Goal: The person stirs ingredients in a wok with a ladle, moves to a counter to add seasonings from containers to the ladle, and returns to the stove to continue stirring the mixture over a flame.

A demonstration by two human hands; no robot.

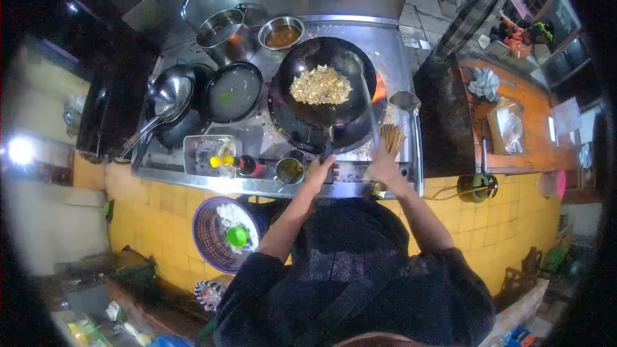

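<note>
A black wok (pixel 328 51) sits on the stove, with a heap of light brown chopped food (pixel 321 85) in it. Flame shows at the wok's right edge. My left hand (pixel 320 173) is closed round the wok's handle (pixel 329 144) at the stove's front. My right hand (pixel 384 168), slightly blurred, is wrapped round the lower end of a long metal utensil (pixel 370 106), whose upper end reaches the wok's right side. A bundle of thin sticks (pixel 392 136) stands just beyond my right hand.
Left of the wok are a pan of cloudy liquid (pixel 235 93), a large pot (pixel 225 35), a bowl of brown liquid (pixel 281 33) and a strainer (pixel 172 95). Nearer are a bottle (pixel 249 166) and a metal cup (pixel 290 170). A purple basket (pixel 199 234) stands below the counter.
</note>
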